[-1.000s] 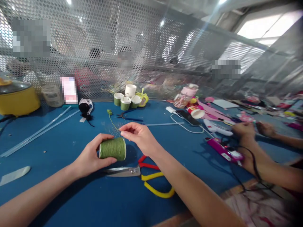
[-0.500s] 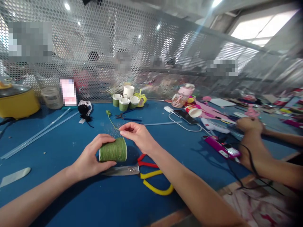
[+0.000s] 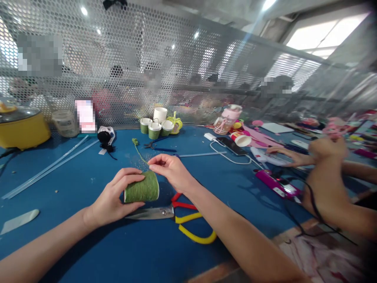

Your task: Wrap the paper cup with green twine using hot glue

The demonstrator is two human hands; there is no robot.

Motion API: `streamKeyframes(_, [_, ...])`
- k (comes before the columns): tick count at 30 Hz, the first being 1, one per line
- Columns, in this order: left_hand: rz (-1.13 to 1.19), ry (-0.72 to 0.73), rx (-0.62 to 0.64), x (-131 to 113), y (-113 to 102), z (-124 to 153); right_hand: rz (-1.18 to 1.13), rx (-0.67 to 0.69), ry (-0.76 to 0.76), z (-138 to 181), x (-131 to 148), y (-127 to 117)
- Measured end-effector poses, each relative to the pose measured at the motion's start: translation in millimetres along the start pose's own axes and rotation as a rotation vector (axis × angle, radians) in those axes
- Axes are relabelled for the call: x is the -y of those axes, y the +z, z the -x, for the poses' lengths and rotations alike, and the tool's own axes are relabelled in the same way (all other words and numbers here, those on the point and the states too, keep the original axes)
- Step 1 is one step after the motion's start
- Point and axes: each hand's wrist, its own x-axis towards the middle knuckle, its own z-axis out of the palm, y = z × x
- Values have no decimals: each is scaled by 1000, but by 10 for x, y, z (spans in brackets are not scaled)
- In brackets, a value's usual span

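Observation:
My left hand (image 3: 114, 192) is wrapped round a cup wound with green cord (image 3: 143, 188), which lies on its side with a white rim to the right. Thumb below and fingers above, it holds the cup just over the table. My right hand (image 3: 169, 169) pinches the green cord (image 3: 140, 155) between thumb and forefinger, close to the cup's upper right. That cord runs back to a small tangled clump on the table. Below the cup lie large scissors (image 3: 167, 214) with red and yellow handles, partly covered by my right forearm.
Small green-and-white cups (image 3: 154, 129) stand at the back, with pliers (image 3: 159, 145) before them. Clear glue sticks (image 3: 50, 169) lie on the left near a yellow pot (image 3: 25, 127). Right are a phone (image 3: 231, 145), cables, a purple device (image 3: 275, 184) and a co-worker's hands (image 3: 326, 151).
My hands have barely moved, still holding the cup and the cord. On the right, a co-worker's hand has risen with a pink thing, and their other hand now reaches over the table.

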Motion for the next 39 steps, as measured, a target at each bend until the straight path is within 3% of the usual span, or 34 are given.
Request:
streamKeyframes(19, [-58, 117, -8, 35, 21, 5, 31, 35, -2, 10, -18, -5])
streamKeyframes(39, [-51, 92, -27, 32, 25, 17, 14, 32, 44, -3, -56, -15])
